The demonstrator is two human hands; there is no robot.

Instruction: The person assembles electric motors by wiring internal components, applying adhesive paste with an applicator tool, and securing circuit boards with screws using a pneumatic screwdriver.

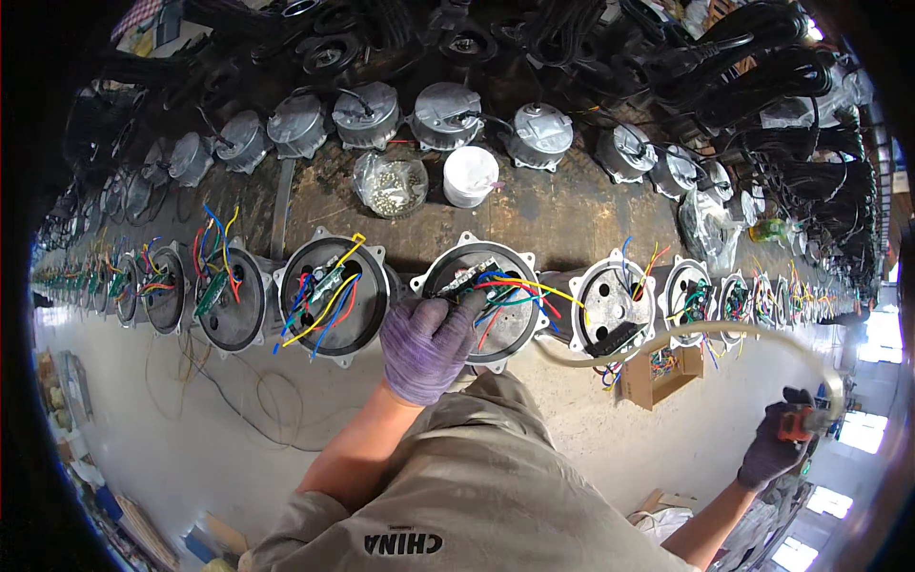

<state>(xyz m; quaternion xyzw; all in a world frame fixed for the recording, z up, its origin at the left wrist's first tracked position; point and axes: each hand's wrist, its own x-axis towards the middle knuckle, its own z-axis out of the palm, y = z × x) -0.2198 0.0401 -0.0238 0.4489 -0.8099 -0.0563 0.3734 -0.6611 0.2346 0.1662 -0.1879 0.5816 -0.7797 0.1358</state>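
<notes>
My left hand [424, 348], in a purple glove, reaches over the near rim of a round grey metal housing [515, 329]. Its fingers are bent around a small circuit board [467, 278] inside that housing, partly hiding it. Yellow, blue, red and green wires [519, 288] fan out to the right from the board. Far to the right, away from the housings, my right hand [774, 448] wears a dark glove and is closed around an orange-red tool [793, 424]. A beige hose [710, 327] arcs from the tool back toward the row.
Similar open housings [335, 296] with boards and wires line the bench's near edge. Behind stand a bag of small metal parts [391, 184], a white tub [469, 176] and closed grey housings [446, 116]. Black cables [762, 76] pile up at the back; a cardboard box [665, 381] sits below the row.
</notes>
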